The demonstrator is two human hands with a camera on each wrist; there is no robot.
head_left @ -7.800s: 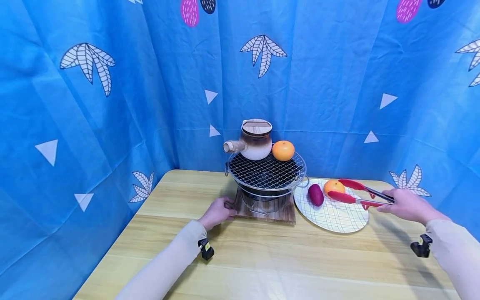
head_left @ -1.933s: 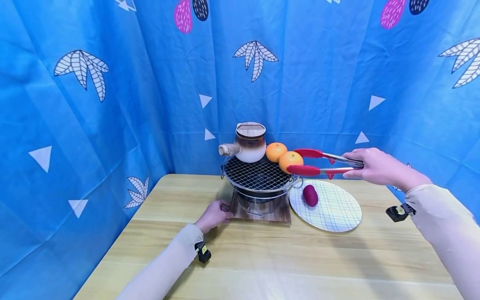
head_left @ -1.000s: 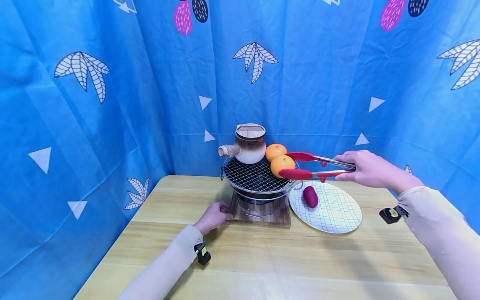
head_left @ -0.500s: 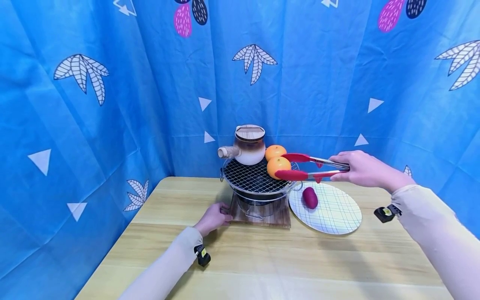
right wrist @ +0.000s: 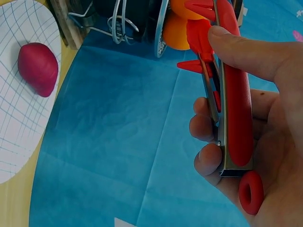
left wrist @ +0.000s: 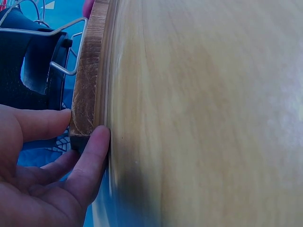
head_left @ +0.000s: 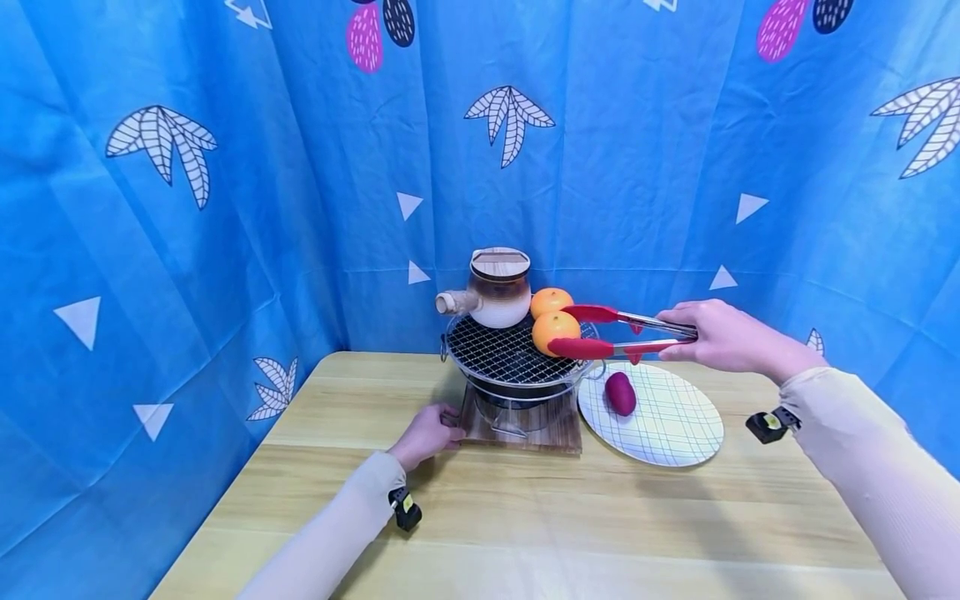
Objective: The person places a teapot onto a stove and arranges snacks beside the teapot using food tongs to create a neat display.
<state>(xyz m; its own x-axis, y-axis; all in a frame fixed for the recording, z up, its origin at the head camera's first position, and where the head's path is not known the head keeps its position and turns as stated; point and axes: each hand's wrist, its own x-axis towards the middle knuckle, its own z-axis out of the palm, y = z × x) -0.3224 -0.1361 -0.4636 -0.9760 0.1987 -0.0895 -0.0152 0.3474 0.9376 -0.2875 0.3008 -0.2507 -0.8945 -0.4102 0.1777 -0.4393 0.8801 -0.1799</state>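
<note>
Near the tabletop's (head_left: 600,533) far edge, two oranges (head_left: 555,327), one partly hidden, show over one grill (head_left: 502,354); the right hand (head_left: 723,335) grips one pair of tongs (head_left: 596,314), the left hand (head_left: 427,432) pinches one board (head_left: 555,435).

Front orange (head_left: 555,328) now off the plate (head_left: 675,429), over the grill (head_left: 491,352).

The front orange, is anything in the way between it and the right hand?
Just the red tongs, reaching from the right hand to the front orange; I see nothing else between them. The plate lies lower down.
</note>
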